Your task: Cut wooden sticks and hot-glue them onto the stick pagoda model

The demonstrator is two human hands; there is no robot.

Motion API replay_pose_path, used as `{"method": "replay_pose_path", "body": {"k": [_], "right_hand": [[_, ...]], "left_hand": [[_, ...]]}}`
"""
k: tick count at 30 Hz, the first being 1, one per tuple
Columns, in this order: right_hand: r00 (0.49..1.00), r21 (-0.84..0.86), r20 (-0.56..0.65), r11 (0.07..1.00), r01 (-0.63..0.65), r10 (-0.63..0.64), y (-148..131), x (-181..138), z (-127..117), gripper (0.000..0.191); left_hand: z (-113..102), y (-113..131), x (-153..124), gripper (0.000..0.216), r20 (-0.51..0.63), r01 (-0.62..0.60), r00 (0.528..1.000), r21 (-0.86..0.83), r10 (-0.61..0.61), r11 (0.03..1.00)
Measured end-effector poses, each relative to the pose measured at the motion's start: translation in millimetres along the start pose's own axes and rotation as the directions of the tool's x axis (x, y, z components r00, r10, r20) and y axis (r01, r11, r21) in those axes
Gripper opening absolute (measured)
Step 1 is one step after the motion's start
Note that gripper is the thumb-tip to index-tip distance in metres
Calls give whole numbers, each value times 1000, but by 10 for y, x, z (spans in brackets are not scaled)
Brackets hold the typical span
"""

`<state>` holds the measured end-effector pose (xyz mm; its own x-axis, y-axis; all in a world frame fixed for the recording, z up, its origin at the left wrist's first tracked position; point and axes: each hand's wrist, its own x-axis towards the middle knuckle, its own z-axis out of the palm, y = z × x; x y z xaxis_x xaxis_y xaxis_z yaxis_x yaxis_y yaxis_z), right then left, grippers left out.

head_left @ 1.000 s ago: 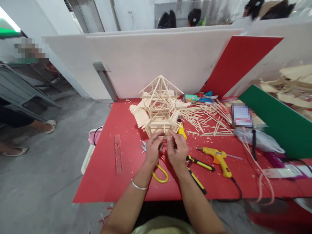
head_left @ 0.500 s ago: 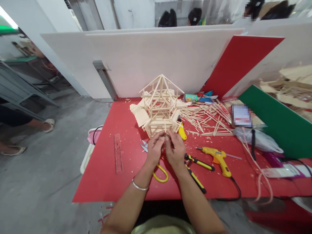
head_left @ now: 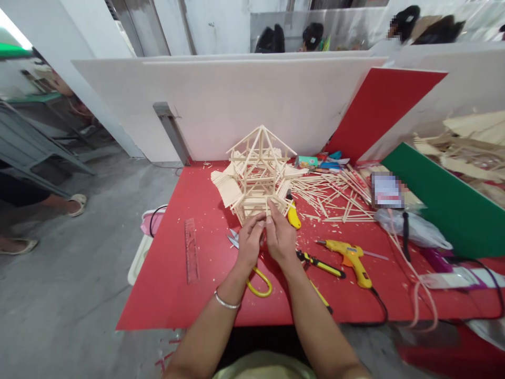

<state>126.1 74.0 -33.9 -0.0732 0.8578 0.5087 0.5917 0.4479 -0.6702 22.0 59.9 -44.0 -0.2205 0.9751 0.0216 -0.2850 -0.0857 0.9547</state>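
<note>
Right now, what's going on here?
A person's left hand and right hand nearly meet, fingertips together, at the near side of a pale wooden-stick model with a pointed roof frame; any piece between them is too small to make out. The model stands on a red tabletop. Yellow-handled metal scissors lie partly hidden by the hands; a yellow pistol-shaped glue gun lies to the right.

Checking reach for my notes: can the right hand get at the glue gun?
Probably yes: right of the right hand, the glue gun lies uncovered, with only the low pliers near the way, though that hand is at the stick model.
</note>
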Motion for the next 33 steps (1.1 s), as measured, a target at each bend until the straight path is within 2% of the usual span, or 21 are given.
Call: {"method": "replay_pose_path", "body": {"k": [5,9,14,20,26,33], "right_hand": [[1000,-27,-4,1000,11,-11,-5,8,-3,53],[1000,-21,-1,999,25,-25,-5,17,-16,52],[999,-24,-4,999,34,-34,-6,23,-27,51],[1000,-45,8,999,-4,4,8,25,-23,51],[999,-80,23,997,-20,22,4,23,-25,52],[999,-211,40,977,-16,25,-37,33,-36,53]], "left_hand": [[-2,-10,10,30,28,-69,997,25,68,997],[-7,10,10,28,60,-146,988,113,140,983],[-14,20,-17,31,98,-278,960,258,262,925],[-6,1,-55,36,107,-366,930,372,353,853],[-7,-12,-50,36,112,-381,923,396,368,835],[-13,-12,-44,36,108,-373,926,405,362,835]]}}
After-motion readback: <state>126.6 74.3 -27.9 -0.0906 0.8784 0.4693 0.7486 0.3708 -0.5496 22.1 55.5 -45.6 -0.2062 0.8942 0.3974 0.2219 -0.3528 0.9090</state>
